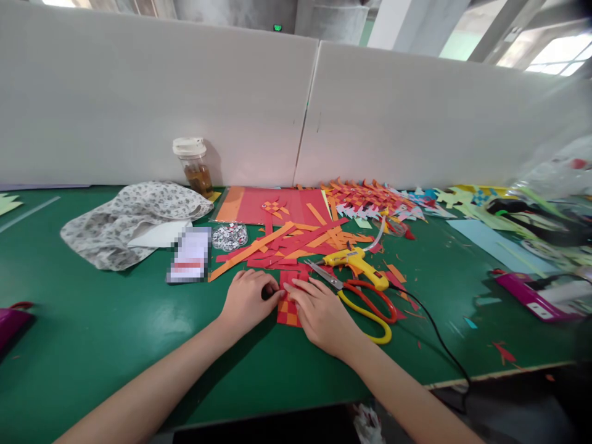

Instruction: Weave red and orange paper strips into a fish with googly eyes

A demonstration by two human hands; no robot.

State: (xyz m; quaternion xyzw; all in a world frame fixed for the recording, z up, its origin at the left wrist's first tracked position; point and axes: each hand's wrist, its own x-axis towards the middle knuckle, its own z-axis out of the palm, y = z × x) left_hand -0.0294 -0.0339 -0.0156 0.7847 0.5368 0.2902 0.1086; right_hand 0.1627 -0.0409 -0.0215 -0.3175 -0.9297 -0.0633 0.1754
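Observation:
A red and orange woven paper piece [289, 316] lies flat on the green table in front of me, its lower end showing a checkered pattern. My left hand [252, 299] is at its left edge, fingers curled and thumb tip against the paper. From the right, my right hand [321, 311] reaches over the same piece, with fingers closed together on it and covering part of the weave. Just right of my right hand rest scissors [370, 302] with red and yellow handles. Behind the hands lie loose red and orange paper strips [277, 243].
A yellow glue gun [358, 265] with a black cord sits beyond the scissors. Behind are red paper sheets [296, 206], finished paper fish [370, 197], and a bag of googly eyes [230, 236]. To the left are a patterned cloth [134, 222] and a lidded cup [194, 166].

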